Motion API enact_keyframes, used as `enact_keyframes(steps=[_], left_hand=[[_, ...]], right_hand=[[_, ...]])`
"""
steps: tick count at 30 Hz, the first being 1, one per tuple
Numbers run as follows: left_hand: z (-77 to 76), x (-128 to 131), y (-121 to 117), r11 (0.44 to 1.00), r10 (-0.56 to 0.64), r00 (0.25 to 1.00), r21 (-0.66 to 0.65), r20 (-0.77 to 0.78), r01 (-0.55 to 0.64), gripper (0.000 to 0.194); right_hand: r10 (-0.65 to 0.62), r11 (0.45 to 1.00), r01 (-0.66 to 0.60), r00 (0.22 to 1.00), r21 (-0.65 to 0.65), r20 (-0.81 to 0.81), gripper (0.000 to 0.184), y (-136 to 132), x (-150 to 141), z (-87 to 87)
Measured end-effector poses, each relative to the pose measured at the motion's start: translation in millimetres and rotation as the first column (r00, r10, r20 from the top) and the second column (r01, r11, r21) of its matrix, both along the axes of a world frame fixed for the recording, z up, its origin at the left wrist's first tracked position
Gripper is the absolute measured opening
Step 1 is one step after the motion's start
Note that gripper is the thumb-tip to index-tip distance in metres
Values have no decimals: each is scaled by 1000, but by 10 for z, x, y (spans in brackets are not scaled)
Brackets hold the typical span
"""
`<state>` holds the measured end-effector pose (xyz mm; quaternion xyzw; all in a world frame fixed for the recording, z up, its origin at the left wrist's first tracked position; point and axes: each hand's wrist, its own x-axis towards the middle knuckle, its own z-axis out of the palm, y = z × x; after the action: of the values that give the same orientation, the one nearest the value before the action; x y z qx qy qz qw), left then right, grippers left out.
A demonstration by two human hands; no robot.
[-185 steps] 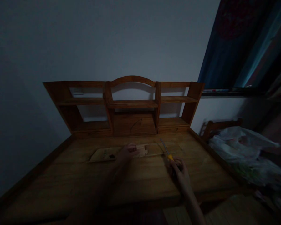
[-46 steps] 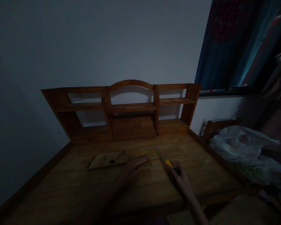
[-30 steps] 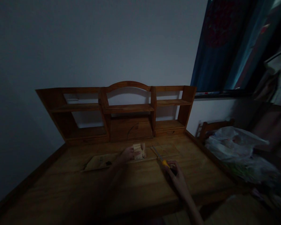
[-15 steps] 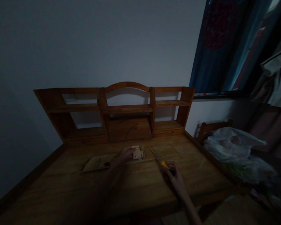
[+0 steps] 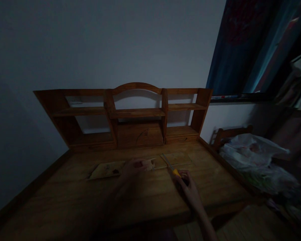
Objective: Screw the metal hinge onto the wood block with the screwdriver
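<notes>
In dim light my left hand (image 5: 134,166) rests closed over a small pale wooden block (image 5: 151,164) lying on a long flat wooden board (image 5: 104,169) on the desk. My right hand (image 5: 187,186) grips the yellow-and-black handle of a screwdriver (image 5: 172,168). The screwdriver's metal shaft points away from me over the right end of the board, just right of the block.
The wooden desk (image 5: 145,197) carries a low shelf unit (image 5: 135,117) with an arched top against the wall. To the right stand a wooden chair back (image 5: 231,133) and crumpled plastic bags (image 5: 256,157). A dark curtain (image 5: 253,47) hangs at the upper right.
My left hand lifted the small block upright off the board, then lowered it flat again and now covers it. The right hand with the screwdriver has barely moved.
</notes>
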<state>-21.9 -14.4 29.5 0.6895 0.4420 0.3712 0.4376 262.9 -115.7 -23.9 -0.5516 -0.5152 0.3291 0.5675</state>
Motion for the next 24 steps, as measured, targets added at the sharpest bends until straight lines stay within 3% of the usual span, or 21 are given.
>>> enact_keyframes(steps=[3, 5, 7, 13, 15, 18, 20, 24], left_hand=[[-57, -42, -126, 936, -152, 952, 271, -266, 225, 53], [-108, -60, -157, 883, -173, 907, 346, -385, 316, 70], [-149, -64, -157, 869, -146, 877, 363, -457, 335, 82], [-138, -23, -125, 868, -98, 890, 399, -445, 295, 82], [-121, -12, -97, 890, -109, 927, 381, -359, 252, 63], [-113, 5, -11, 952, -20, 983, 296, -184, 75, 28], [-124, 21, 78, 975, 40, 991, 222, -126, -11, 30], [-198, 39, 299, 991, 59, 991, 130, -118, -44, 40]], right_hand=[[7, 1000, -7, 1000, -17, 8, 35, -2, 4, 11], [7, 1000, -7, 1000, -19, 3, 36, 2, 7, 9], [-1, 1000, 1, 1000, -18, 2, 37, 9, 9, 2], [-7, 1000, 7, 1000, -10, 14, 34, 6, 12, -3], [7, 1000, -7, 1000, -20, 7, 33, 2, 12, -6], [9, 999, -9, 1000, -31, -1, 32, 4, 16, -23], [7, 999, -7, 1000, -35, 4, 33, 11, 23, -37], [-20, 999, 20, 1000, -34, 19, 38, 25, 39, -51]])
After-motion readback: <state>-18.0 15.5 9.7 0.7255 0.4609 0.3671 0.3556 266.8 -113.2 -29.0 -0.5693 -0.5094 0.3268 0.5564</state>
